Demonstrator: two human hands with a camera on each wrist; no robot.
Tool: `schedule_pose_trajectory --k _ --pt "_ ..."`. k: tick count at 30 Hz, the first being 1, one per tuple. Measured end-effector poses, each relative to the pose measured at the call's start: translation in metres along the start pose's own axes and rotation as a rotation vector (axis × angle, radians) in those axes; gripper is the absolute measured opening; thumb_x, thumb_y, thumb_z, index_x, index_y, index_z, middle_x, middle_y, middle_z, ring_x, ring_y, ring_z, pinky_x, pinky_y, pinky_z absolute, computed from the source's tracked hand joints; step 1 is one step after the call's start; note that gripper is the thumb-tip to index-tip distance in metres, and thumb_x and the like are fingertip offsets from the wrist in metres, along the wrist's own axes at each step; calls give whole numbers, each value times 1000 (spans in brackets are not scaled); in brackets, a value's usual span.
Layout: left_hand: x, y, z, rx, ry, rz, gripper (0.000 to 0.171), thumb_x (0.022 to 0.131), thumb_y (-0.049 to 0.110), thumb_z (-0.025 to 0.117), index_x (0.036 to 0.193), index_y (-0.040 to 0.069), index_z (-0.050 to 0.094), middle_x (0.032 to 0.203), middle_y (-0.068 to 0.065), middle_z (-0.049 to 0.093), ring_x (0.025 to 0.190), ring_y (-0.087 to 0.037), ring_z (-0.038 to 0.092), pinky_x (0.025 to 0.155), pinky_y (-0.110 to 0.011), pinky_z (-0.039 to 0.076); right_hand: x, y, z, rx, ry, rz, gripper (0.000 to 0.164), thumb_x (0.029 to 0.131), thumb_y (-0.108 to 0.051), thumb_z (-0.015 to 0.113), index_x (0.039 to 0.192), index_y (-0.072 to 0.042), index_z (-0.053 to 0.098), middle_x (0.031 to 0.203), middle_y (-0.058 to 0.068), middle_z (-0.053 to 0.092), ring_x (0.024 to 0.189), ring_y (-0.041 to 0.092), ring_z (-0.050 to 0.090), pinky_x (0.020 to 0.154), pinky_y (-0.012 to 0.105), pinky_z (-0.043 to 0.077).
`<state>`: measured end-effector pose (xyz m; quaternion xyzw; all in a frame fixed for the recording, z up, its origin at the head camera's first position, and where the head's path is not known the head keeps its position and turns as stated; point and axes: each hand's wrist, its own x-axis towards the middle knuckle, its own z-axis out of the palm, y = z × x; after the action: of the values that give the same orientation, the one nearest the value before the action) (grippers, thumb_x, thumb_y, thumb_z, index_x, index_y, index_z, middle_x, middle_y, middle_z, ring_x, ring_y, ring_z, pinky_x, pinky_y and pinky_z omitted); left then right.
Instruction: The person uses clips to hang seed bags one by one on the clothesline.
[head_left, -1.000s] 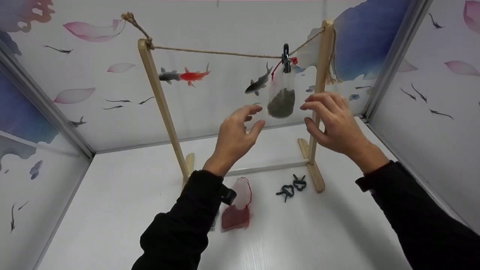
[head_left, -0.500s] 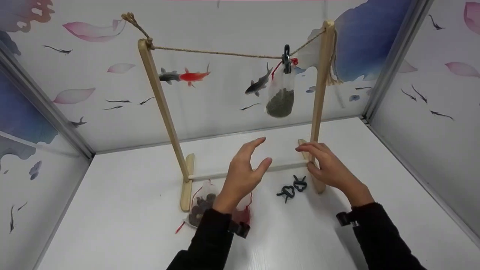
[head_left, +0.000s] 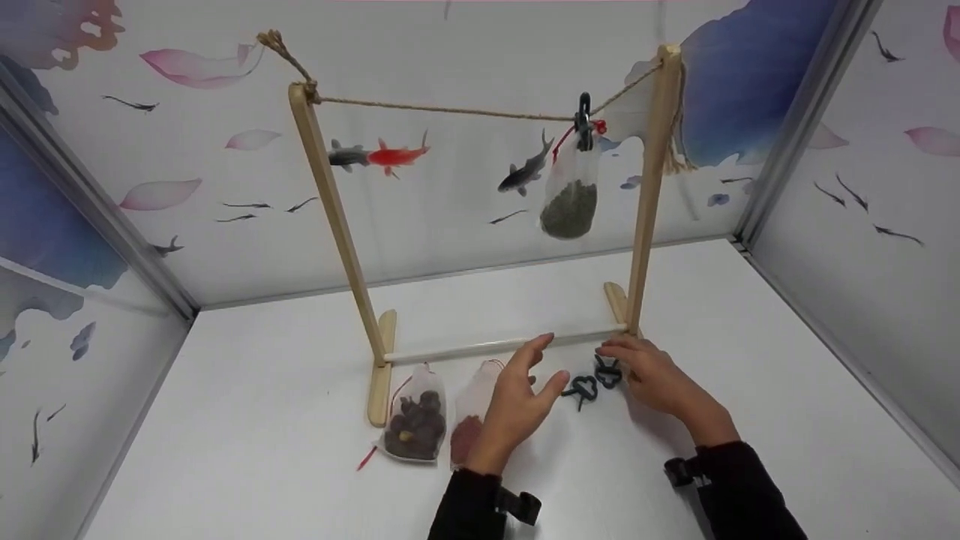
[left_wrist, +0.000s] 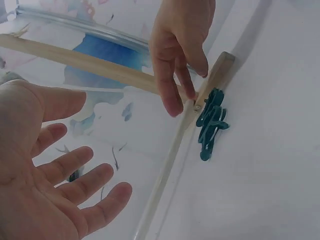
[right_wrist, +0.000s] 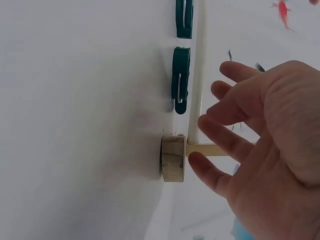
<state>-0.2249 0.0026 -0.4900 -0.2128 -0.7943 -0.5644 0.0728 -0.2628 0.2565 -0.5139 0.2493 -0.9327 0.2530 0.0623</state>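
Observation:
My right hand (head_left: 658, 379) hovers at the two dark green spring clips on the table, fingers relaxed and holding nothing. The nearer clip (right_wrist: 181, 80) and the farther clip (right_wrist: 184, 17) show in the right wrist view, apart from the fingers. My left hand (head_left: 521, 405) is held to the left of the clips with its fingers spread, as the left wrist view confirms. Behind its wrist lies a mesh bag of reddish contents (head_left: 466, 439), partly hidden. Beside that rests a mesh bag of dark brown lumps (head_left: 415, 427) with a red drawstring.
A wooden frame (head_left: 341, 225) with a white crossbar (head_left: 450, 350) stands behind the hands. A twine line (head_left: 450, 112) spans its posts. From it, near the right post (head_left: 654, 187), a mesh bag of grey-green grains (head_left: 570, 210) hangs by a dark clip (head_left: 584, 124).
Both hands have come down from beside the hanging bag to the table, the right one to the loose clips. The bag of brown lumps has come into view from behind the left arm.

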Motion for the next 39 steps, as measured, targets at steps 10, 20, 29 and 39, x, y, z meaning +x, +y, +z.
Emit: schedule_pose_trajectory --k 10,20,29,39 --pt "-4 -9 14 20 -82 -35 53 99 23 68 146 8 51 145 -11 55 128 -39 55 98 -52 50 -5 -6 -11 -93 -156 98 42 89 14 63 126 -5 70 126 16 65 122 44 54 84 68 44" --pt "-13 -10 18 211 -288 -111 52 97 30 67 145 11 54 140 -7 58 133 -19 51 110 -36 40 -4 -11 -13 -98 -172 269 21 84 4 76 96 -12 79 94 1 69 97 30 53 74 57 42" --pt "-15 -11 17 231 -338 -144 50 97 30 68 141 7 58 137 -9 60 131 -21 52 110 -36 40 -5 -11 -16 -66 -189 293 15 85 0 77 90 -14 78 89 -1 68 88 25 50 73 52 40" --pt "-12 -6 8 235 -290 -113 53 99 29 66 144 5 53 139 -12 59 131 -22 53 109 -37 41 -4 -26 -29 -96 -134 179 11 88 -2 76 89 -13 76 87 -4 69 88 24 62 73 53 49"
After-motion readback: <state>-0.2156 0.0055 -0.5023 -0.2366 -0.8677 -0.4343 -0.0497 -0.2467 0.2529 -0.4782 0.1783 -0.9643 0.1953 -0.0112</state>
